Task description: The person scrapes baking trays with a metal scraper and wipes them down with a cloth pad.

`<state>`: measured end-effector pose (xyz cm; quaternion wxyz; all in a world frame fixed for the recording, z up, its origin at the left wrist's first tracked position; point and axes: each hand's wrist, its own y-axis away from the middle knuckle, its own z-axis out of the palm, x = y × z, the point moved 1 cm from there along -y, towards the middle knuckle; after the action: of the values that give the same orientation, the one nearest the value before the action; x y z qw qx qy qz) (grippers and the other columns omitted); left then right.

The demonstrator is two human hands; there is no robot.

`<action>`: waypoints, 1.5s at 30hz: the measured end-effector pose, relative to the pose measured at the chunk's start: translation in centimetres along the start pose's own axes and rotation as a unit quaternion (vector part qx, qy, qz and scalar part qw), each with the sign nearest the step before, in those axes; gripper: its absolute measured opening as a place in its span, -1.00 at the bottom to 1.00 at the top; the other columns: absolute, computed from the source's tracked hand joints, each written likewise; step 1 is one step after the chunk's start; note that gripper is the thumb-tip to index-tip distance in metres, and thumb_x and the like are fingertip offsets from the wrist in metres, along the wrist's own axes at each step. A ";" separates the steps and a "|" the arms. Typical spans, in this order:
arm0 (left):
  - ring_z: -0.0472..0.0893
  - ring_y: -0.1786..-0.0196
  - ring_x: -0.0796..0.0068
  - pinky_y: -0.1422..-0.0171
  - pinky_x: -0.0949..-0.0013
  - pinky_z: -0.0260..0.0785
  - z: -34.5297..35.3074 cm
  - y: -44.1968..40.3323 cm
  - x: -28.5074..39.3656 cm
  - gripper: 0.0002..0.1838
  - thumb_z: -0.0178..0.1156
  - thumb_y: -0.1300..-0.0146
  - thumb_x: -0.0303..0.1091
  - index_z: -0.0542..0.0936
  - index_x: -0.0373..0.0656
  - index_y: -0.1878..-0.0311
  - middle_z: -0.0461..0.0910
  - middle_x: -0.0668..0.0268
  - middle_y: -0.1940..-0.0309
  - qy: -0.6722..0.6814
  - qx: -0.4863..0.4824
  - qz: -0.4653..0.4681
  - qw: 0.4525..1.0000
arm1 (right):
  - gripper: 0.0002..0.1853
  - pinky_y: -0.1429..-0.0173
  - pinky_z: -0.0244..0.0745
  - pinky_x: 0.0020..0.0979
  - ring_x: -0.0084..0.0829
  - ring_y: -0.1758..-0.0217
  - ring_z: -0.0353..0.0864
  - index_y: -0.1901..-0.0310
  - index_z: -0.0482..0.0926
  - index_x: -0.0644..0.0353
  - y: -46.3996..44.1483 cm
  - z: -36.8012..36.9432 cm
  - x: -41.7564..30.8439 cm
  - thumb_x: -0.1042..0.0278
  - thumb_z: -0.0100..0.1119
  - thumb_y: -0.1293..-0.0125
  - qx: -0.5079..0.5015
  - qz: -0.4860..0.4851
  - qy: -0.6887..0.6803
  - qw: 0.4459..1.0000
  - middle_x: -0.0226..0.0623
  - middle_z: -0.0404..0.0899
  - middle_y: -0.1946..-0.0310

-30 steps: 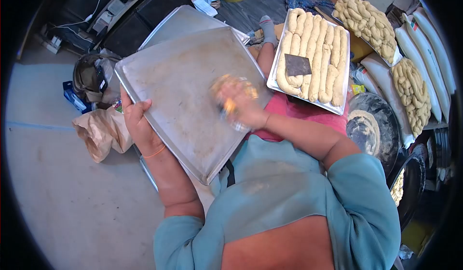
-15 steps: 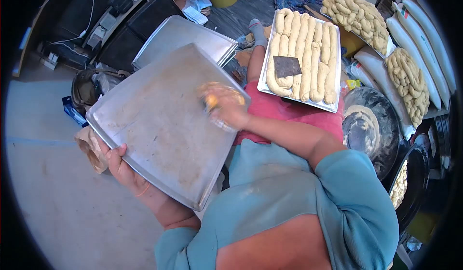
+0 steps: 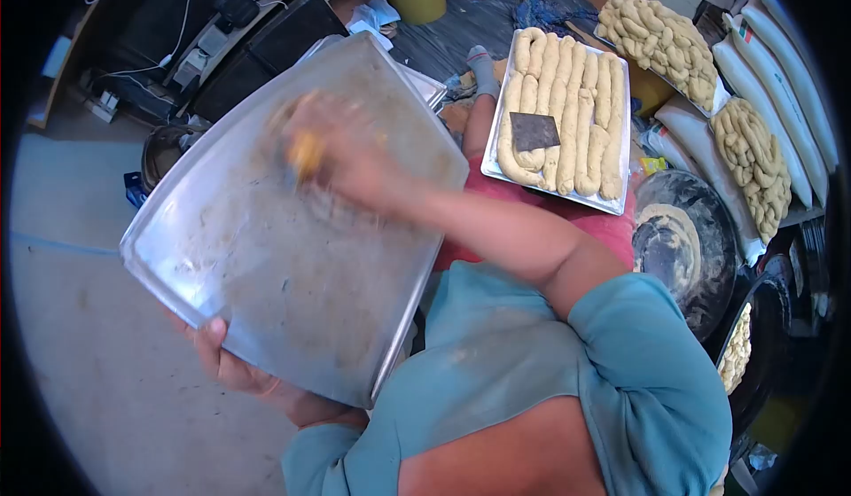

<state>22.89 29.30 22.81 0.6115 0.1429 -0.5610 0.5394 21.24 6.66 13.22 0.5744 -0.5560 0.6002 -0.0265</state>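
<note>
Tray (image 3: pixel 288 296) looks stiff, slick; hold the rim (image 3: pixel 408 314); my left grip (image 3: pixel 226 359) pinches it, 7 o'clock; right grip (image 3: pixel 335 141) curls round blurred wad (image 3: pixel 307 156).

1 rectangular metal tray (image 3: pixel 292 288), silvery, brown-stained, raised rim, tilted, 1 yellow-orange wad (image 3: pixel 307 153), motion-blurred, at the tray's far half

Your tray (image 3: pixel 292 274) is silver-grey with brownish blotches; your blurred wad (image 3: pixel 306 156) shows orange. Your top (image 3: pixel 505 336) is teal, smudged grey, your shorts (image 3: pixel 609 228) pinkish red. The dough (image 3: pixel 558 97) is pale yellow, the sacks (image 3: pixel 758 110) white.
</note>
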 end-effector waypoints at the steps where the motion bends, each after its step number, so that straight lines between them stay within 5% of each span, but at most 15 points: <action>1: 0.36 -0.30 0.10 -0.38 0.15 0.24 -0.8 0.2 -0.3 -0.23 0.04 -0.08 -0.33 0.14 -0.19 -0.44 0.24 0.01 -0.32 -0.091 -0.003 0.108 0.990 | -0.35 -0.59 -0.27 -0.04 -0.04 -0.57 -0.10 -0.39 0.28 -0.05 -1.4 -0.8 5.4 0.14 0.17 -0.25 0.050 0.140 -0.072 0.986 -0.06 0.08 -0.47; 4: 0.31 -0.34 0.11 -0.39 0.21 0.20 -1.3 -0.2 -0.8 -0.18 0.06 -0.02 -0.22 0.15 -0.30 -0.41 0.24 0.02 -0.31 -0.195 0.001 0.247 0.949 | -0.30 -0.58 -0.33 -0.02 -0.04 -0.58 -0.12 -0.43 0.24 -0.09 0.3 0.7 7.5 0.16 0.19 -0.24 0.181 0.220 -0.110 0.952 -0.03 0.05 -0.48; 5: 0.30 -0.35 0.11 -0.41 0.20 0.17 -0.6 -0.4 -0.5 -0.18 0.06 -0.01 -0.22 0.16 -0.31 -0.40 0.22 0.01 -0.32 -0.125 0.014 0.168 0.978 | -0.31 -0.59 -0.35 -0.02 -0.04 -0.58 -0.12 -0.43 0.24 -0.10 1.8 1.8 5.7 0.16 0.19 -0.24 0.221 0.193 -0.091 0.952 -0.03 0.04 -0.48; 9: 0.27 -0.39 0.12 -0.47 0.17 0.08 1.0 0.0 -1.4 -0.13 0.05 0.04 -0.22 0.13 -0.34 -0.41 0.15 -0.03 -0.38 -0.043 0.014 0.017 0.999 | -0.31 -0.54 -0.35 0.19 -0.05 -0.58 -0.10 -0.40 0.28 -0.22 1.1 0.8 -7.6 -0.02 0.18 -0.22 -0.019 -0.199 -0.027 0.980 -0.08 0.05 -0.48; 12: 0.22 -0.41 0.10 -0.48 0.11 0.07 -0.4 0.8 -1.6 -0.29 0.01 -0.11 -0.27 0.19 -0.26 -0.38 0.16 -0.03 -0.38 -0.138 -0.103 0.269 0.948 | -0.27 -0.56 -0.36 0.12 -0.04 -0.58 -0.13 -0.44 0.21 -0.14 -4.8 -1.6 -5.7 -0.01 0.18 -0.24 0.080 -0.183 0.103 0.974 -0.09 0.00 -0.50; 15: 0.17 -0.44 0.12 -0.50 0.10 0.03 -4.9 1.6 -0.1 -0.38 -0.02 -0.16 -0.31 0.28 -0.26 -0.34 0.16 -0.02 -0.39 -0.247 -0.129 0.369 0.887 | -0.20 -0.57 -0.22 -0.16 -0.03 -0.54 -0.01 -0.44 0.06 0.32 -9.3 -6.2 7.1 0.03 0.11 -0.33 0.313 0.035 0.003 0.949 0.16 0.03 -0.45; 20: 0.21 -0.40 -0.17 -0.41 -0.23 0.19 -1.5 -2.5 1.6 -0.63 -0.14 -0.40 -0.05 0.34 -0.01 -0.14 0.19 -0.14 -0.34 -0.414 -0.096 0.548 0.720 | -0.26 -0.52 -0.04 -0.17 0.12 -0.48 0.08 -0.42 0.05 0.38 0.8 -4.0 18.4 -0.08 -0.17 -0.45 0.195 0.227 -0.142 0.944 0.22 0.04 -0.43; 24: 0.26 -0.37 -0.04 -0.39 -0.09 0.19 0.1 -3.6 0.7 -0.40 0.05 -0.11 -0.24 0.29 -0.12 -0.28 0.25 -0.06 -0.31 -0.167 -0.047 0.293 0.940 | -0.14 -0.58 -0.23 -0.22 -0.02 -0.58 -0.17 -0.46 -0.23 0.47 9.9 1.1 13.5 0.19 0.03 -0.36 0.123 0.261 0.022 0.957 0.21 -0.11 -0.48; 27: 0.28 -0.34 0.07 -0.39 0.02 0.15 2.3 -3.9 -0.7 -0.11 0.11 0.16 -0.34 0.21 -0.18 -0.40 0.27 0.01 -0.31 -0.036 0.042 0.142 0.988 | -0.14 -0.59 -0.36 -0.05 -0.07 -0.61 -0.25 -0.49 0.06 0.11 11.1 1.6 3.1 0.24 0.24 -0.18 -0.103 0.072 0.023 0.992 0.05 -0.16 -0.52; 31: 0.25 -0.36 0.07 -0.42 0.01 0.11 4.0 -3.2 -0.5 -0.13 0.11 0.15 -0.34 0.22 -0.18 -0.40 0.24 0.02 -0.33 -0.010 0.081 0.102 0.991 | -0.04 -0.56 -0.37 0.17 -0.12 -0.60 -0.16 -0.45 0.17 -0.06 10.8 2.6 4.4 0.13 0.38 0.05 -0.107 -0.238 0.034 0.965 -0.07 -0.01 -0.50; 33: 0.24 -0.37 0.07 -0.44 0.01 0.10 3.8 -2.8 0.1 -0.13 0.10 0.14 -0.33 0.22 -0.18 -0.40 0.23 0.03 -0.34 -0.003 0.087 0.120 0.989 | -0.09 -0.59 -0.23 -0.03 -0.09 -0.57 -0.07 -0.44 0.18 0.00 10.5 1.7 9.9 0.13 0.35 -0.02 -0.069 0.000 0.098 0.993 -0.05 0.12 -0.45; 36: 0.23 -0.39 0.10 -0.50 0.03 0.01 1.2 -3.6 1.4 -0.26 0.04 0.01 -0.38 0.27 -0.20 -0.37 0.25 0.08 -0.34 -0.021 0.002 0.188 0.982 | -0.45 -0.15 0.40 -0.23 -0.22 -0.07 0.55 -0.12 0.39 0.23 14.3 2.1 21.4 -0.14 -0.20 -0.48 0.040 0.374 -0.278 0.884 -0.09 0.59 0.11; 39: 0.21 -0.40 0.12 -0.47 0.05 0.06 -0.1 -4.7 0.7 -0.23 0.01 0.05 -0.26 0.27 -0.25 -0.36 0.27 0.07 -0.32 -0.018 0.113 0.122 0.986 | -0.47 -0.08 0.46 -0.25 -0.31 0.07 0.59 -0.10 0.45 0.19 13.3 -0.5 15.4 -0.16 -0.18 -0.48 0.048 0.361 -0.267 0.892 -0.26 0.62 0.17; 42: 0.26 -0.35 0.13 -0.47 0.10 0.04 -2.4 -5.3 -2.4 -0.24 0.02 0.07 -0.29 0.28 -0.28 -0.33 0.30 0.09 -0.27 -0.012 0.130 0.118 0.984 | -0.43 -0.09 0.50 -0.26 -0.31 0.13 0.61 -0.03 0.53 0.17 10.2 -2.2 5.6 -0.23 -0.12 -0.44 0.103 0.480 -0.673 0.552 -0.25 0.63 0.19; 45: 0.30 -0.31 0.13 -0.45 0.13 0.07 -1.5 -5.1 -5.6 -0.22 0.02 0.08 -0.30 0.25 -0.30 -0.33 0.30 0.09 -0.24 -0.020 0.174 0.088 0.980 | -0.47 -0.09 0.55 -0.18 -0.27 0.07 0.65 -0.08 0.49 0.20 9.6 -1.2 3.5 -0.15 -0.01 -0.41 0.134 0.421 -0.710 0.549 -0.22 0.64 0.12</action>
<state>29.05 25.73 19.86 0.5156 0.2081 -0.4811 0.6778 15.19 7.18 4.88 0.8269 0.0062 0.1525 0.5413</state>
